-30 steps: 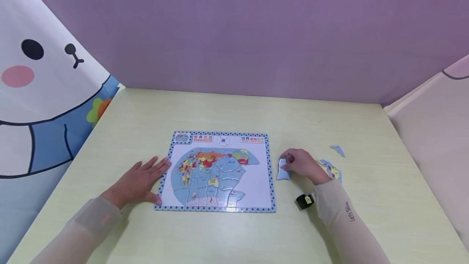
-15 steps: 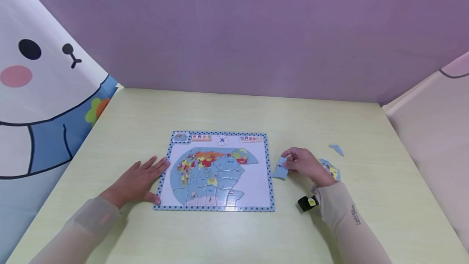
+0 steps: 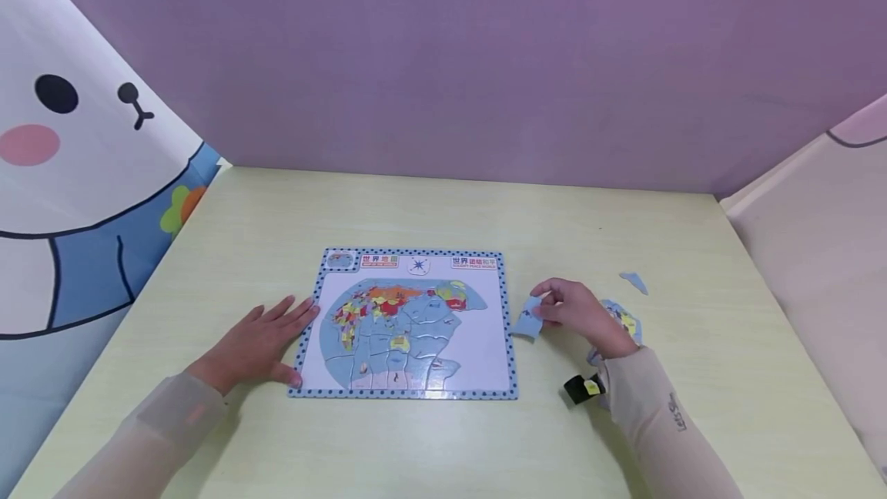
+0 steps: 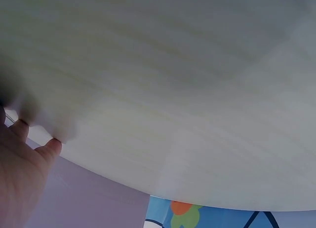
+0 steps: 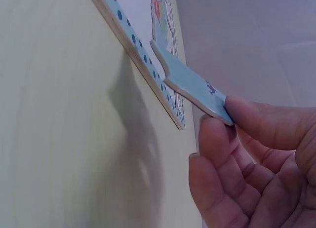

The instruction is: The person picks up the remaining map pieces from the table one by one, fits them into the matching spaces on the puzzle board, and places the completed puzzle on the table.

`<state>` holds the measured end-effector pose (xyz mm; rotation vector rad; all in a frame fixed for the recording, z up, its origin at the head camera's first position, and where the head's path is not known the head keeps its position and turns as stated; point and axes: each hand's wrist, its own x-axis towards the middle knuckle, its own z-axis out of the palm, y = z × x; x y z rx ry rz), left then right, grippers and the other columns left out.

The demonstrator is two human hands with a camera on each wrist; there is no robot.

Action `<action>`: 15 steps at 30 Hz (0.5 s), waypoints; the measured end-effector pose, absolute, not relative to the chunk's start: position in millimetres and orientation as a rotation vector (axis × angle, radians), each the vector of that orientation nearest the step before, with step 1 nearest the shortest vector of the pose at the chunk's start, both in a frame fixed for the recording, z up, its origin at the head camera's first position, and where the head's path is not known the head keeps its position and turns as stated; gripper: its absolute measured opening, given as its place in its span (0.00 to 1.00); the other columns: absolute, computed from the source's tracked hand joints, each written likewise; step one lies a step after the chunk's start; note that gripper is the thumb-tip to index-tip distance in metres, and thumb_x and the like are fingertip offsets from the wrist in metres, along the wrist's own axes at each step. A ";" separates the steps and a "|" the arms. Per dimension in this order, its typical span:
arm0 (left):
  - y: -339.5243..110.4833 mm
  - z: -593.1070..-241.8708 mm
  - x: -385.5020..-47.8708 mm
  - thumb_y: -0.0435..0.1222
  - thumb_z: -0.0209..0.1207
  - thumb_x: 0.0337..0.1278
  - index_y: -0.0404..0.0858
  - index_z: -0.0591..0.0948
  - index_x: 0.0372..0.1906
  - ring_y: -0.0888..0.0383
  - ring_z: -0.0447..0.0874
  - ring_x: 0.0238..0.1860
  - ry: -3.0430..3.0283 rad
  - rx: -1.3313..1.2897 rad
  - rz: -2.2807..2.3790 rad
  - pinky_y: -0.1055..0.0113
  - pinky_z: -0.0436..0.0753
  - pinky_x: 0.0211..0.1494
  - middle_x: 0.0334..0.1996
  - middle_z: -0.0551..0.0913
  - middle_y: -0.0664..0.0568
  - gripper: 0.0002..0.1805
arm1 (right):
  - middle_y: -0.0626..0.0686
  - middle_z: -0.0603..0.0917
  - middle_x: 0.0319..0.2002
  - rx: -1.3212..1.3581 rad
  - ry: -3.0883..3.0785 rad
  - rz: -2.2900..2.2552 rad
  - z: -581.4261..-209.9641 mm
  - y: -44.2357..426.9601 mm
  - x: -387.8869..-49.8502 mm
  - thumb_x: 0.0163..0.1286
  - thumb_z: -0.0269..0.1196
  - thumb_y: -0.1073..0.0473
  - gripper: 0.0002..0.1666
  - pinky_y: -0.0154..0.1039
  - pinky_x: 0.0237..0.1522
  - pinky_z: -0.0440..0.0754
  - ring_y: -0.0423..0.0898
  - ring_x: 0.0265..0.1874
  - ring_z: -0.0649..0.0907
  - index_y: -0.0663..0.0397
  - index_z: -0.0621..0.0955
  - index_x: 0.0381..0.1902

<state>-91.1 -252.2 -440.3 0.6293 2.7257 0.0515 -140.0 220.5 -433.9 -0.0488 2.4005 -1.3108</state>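
A world-map jigsaw board [image 3: 485, 360] with a blue dotted border lies flat on the table, part of its map filled with pieces. My left hand [image 3: 259, 341] rests at the board's left edge, fingers spread; the left wrist view catches only part of this hand [image 4: 22, 169] at its lower left. Just off the board's right edge, my right hand [image 3: 571, 310] pinches a light-blue puzzle piece [image 3: 528, 322] between thumb and fingers. In the right wrist view the piece [image 5: 192, 85] is tilted above the table, its far end near the dotted border, with a small dark figure printed on it.
Loose map pieces [image 3: 627, 322] lie partly hidden behind the right wrist. A small blue piece [image 3: 634, 282] sits farther back. Beside the right cuff is a small black block [image 3: 582, 389] with a yellow mark. A purple partition [image 3: 471, 83] stands along the table's back.
The piece in my right hand has turned and shifted slightly left, closer to the board's right edge. My left hand has stayed by the board.
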 end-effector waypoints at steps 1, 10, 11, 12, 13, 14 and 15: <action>-252.3 -440.3 -91.0 0.66 0.65 0.35 0.36 0.59 0.73 0.35 0.48 0.72 2.727 0.632 0.051 0.31 0.53 0.65 0.72 0.58 0.41 0.61 | 0.54 0.79 0.30 -0.058 2.395 -1.317 -433.7 219.7 -138.7 0.65 0.61 0.70 0.14 0.39 0.34 0.81 0.45 0.27 0.80 0.67 0.77 0.49; -252.1 -440.6 -91.7 0.65 0.66 0.35 0.36 0.59 0.73 0.35 0.48 0.72 2.727 0.642 0.041 0.31 0.54 0.65 0.72 0.58 0.41 0.60 | 0.54 0.78 0.30 -0.088 2.386 -1.340 -433.7 213.8 -130.4 0.65 0.60 0.71 0.13 0.39 0.33 0.82 0.44 0.27 0.81 0.68 0.78 0.47; -251.9 -440.5 -91.8 0.65 0.66 0.35 0.36 0.59 0.73 0.35 0.48 0.72 2.726 0.642 0.042 0.31 0.54 0.65 0.72 0.58 0.41 0.60 | 0.54 0.79 0.30 -0.077 2.390 -1.337 -434.2 213.6 -130.1 0.65 0.60 0.71 0.13 0.39 0.33 0.82 0.44 0.27 0.80 0.68 0.78 0.47; -251.7 -440.1 -91.7 0.65 0.66 0.35 0.36 0.59 0.73 0.35 0.48 0.72 2.723 0.640 0.047 0.31 0.54 0.65 0.72 0.58 0.41 0.60 | 0.54 0.79 0.31 -0.071 2.392 -1.333 -434.7 213.7 -130.1 0.65 0.60 0.71 0.13 0.39 0.34 0.82 0.44 0.27 0.80 0.67 0.78 0.48; -251.4 -439.7 -91.7 0.65 0.66 0.35 0.36 0.59 0.73 0.35 0.48 0.72 2.721 0.637 0.050 0.31 0.53 0.65 0.72 0.58 0.41 0.60 | 0.54 0.79 0.31 -0.069 2.395 -1.329 -435.0 213.7 -130.1 0.65 0.60 0.71 0.13 0.39 0.34 0.82 0.44 0.27 0.80 0.67 0.78 0.48; -251.2 -439.5 -91.7 0.65 0.66 0.35 0.36 0.59 0.73 0.35 0.48 0.72 2.719 0.635 0.052 0.31 0.53 0.65 0.72 0.58 0.41 0.60 | 0.54 0.79 0.31 -0.071 2.395 -1.332 -435.2 213.6 -129.9 0.65 0.60 0.71 0.13 0.39 0.34 0.82 0.44 0.27 0.81 0.68 0.78 0.48; -251.1 -439.4 -91.8 0.65 0.66 0.35 0.36 0.59 0.73 0.35 0.48 0.72 2.718 0.631 0.055 0.31 0.53 0.65 0.72 0.58 0.41 0.60 | 0.54 0.79 0.30 -0.073 2.395 -1.335 -435.6 213.5 -130.1 0.65 0.60 0.71 0.13 0.39 0.34 0.82 0.44 0.27 0.81 0.68 0.78 0.48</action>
